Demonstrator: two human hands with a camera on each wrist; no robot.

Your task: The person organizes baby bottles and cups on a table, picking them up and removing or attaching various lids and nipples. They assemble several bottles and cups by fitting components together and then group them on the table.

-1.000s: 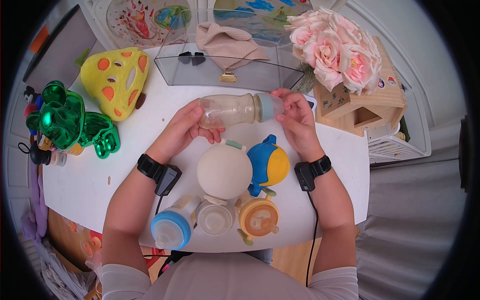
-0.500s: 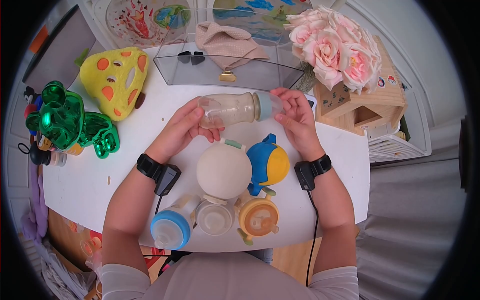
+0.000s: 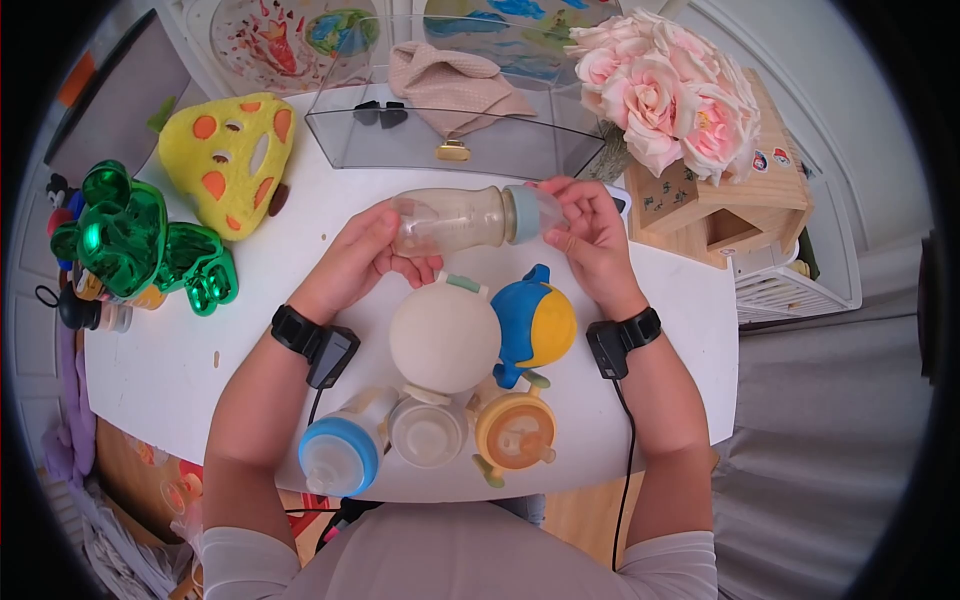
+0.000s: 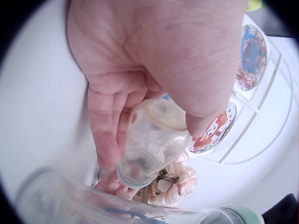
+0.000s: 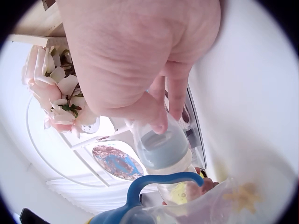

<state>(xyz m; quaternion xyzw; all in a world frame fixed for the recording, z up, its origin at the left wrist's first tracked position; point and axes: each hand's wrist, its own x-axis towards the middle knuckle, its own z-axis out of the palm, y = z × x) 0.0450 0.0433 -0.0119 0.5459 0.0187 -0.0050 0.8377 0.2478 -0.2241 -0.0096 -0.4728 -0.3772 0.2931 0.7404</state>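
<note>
A clear baby bottle [image 3: 450, 218] with a pale blue collar [image 3: 522, 214] lies sideways between both hands over the table. My left hand [image 3: 358, 252] holds its base end, thumb on one side and fingers on the other, as the left wrist view shows along the bottle's body [image 4: 156, 137]. At the other end, my right hand [image 3: 592, 238] pinches the see-through cap [image 5: 145, 130] between thumb and fingers. Closer to the body stand a round cream bottle [image 3: 445, 340] and a blue-and-yellow cup [image 3: 540, 322].
Along the near edge stand a blue-ringed bottle [image 3: 338, 456], a clear-topped bottle [image 3: 428, 434] and an orange handled cup [image 3: 517, 432]. A clear case [image 3: 380, 150] with a cloth [image 3: 455, 85] is behind. Left are a yellow plush [image 3: 228, 165] and green figure [image 3: 130, 235]; right, roses [image 3: 670, 100] and wooden house [image 3: 740, 215].
Both hands keep hold of the bottle in nearly the same pose, with the bottle a touch further left. The whole head view has shifted slightly.
</note>
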